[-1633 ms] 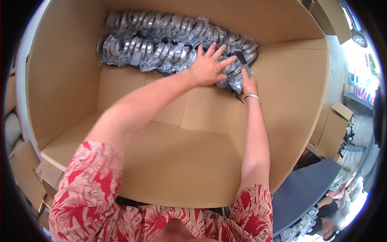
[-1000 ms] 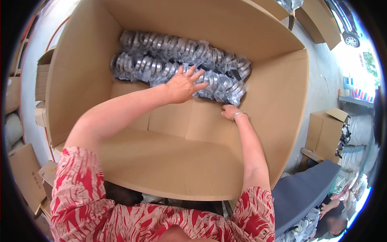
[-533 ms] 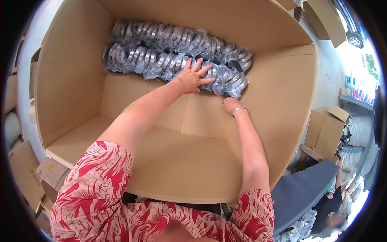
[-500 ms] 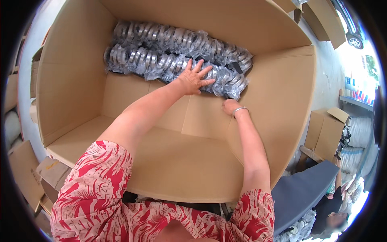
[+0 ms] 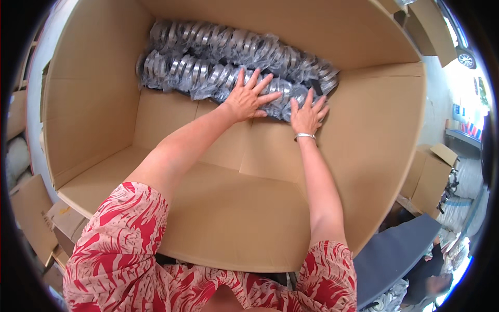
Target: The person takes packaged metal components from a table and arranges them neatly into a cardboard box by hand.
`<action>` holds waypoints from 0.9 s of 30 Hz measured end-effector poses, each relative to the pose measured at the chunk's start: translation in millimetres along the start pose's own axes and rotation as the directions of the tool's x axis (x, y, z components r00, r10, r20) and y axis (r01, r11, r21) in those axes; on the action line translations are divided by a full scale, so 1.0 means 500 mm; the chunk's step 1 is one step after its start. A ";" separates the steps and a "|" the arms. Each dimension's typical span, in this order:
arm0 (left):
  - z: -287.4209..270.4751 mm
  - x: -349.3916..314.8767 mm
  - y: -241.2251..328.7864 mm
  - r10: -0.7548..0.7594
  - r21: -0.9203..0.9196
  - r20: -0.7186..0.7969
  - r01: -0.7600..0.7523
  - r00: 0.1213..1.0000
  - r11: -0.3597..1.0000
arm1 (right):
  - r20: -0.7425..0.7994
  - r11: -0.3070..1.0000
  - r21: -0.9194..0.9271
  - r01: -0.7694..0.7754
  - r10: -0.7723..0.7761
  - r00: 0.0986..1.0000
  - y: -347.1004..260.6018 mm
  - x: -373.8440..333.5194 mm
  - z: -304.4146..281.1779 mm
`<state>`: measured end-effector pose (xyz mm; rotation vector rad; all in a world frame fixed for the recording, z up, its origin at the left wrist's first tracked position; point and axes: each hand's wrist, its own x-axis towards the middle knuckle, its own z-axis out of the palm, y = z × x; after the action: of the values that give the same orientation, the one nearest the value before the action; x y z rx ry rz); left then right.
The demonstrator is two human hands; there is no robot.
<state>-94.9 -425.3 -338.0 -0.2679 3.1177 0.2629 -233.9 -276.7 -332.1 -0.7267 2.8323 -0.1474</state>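
Note:
Two long rows of shiny metal ring-shaped parts wrapped in clear plastic lie side by side along the far side of a large open cardboard box (image 5: 228,213). My left hand (image 5: 247,99) rests with fingers spread on the middle of the near row (image 5: 182,73). On that row's right end lies my right hand (image 5: 307,115), its fingers stretched out too, a silver bracelet on the wrist. Behind them the far row (image 5: 228,40) is touched by neither hand. Dark strips show between and under the rows.
Tall cardboard walls (image 5: 369,109) surround my arms. Right of the box are a dark grey padded board (image 5: 397,257), a smaller open carton (image 5: 429,174) and white sacks (image 5: 465,179). A person in dark clothes (image 5: 429,275) is at the lower right. Flattened cardboard (image 5: 34,216) leans at the left.
My right hand has risen from beside the near row's right end and opened onto its top. My left hand stays spread on the row. The view has shifted slightly.

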 end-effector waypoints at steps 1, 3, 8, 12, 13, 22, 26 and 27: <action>-0.006 -0.007 0.002 0.001 0.007 -0.010 -0.001 1.000 1.000 | -0.052 1.000 -0.012 0.013 -0.014 0.999 -0.003 -0.007 0.001; -0.023 0.004 -0.032 -0.015 0.086 -0.040 0.018 0.999 0.996 | -0.131 0.999 -0.039 0.038 -0.043 0.991 -0.030 0.007 0.007; -0.051 -0.008 -0.023 -0.042 -0.017 0.242 0.048 0.969 0.999 | -0.031 0.995 -0.089 -0.036 0.034 0.999 -0.051 0.006 0.012; -0.178 -0.023 -0.007 0.055 0.013 0.345 -0.064 0.937 0.998 | 0.279 0.992 0.040 -0.117 0.102 0.955 0.003 0.030 -0.024; -0.215 -0.038 -0.010 0.101 -0.003 0.308 -0.105 0.946 0.994 | 0.330 0.994 0.076 -0.073 0.044 0.943 0.037 0.046 -0.039; -0.565 -0.276 -0.196 -0.178 -0.014 0.551 0.223 0.815 0.975 | 0.345 0.850 0.087 0.519 -0.515 0.785 -0.047 -0.062 -0.394; -0.716 -0.375 -0.245 -0.221 -0.122 0.274 0.262 0.936 0.957 | 0.286 0.868 0.263 0.421 -0.487 0.826 -0.040 -0.174 -0.555; -0.751 -0.401 -0.245 -0.223 -0.150 0.201 0.255 0.954 0.955 | 0.235 0.851 0.343 0.397 -0.487 0.841 -0.025 -0.213 -0.590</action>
<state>128.6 -572.7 15.2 -0.5839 2.8475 0.5244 -205.0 -223.4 -24.1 -1.2108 2.2323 -0.4551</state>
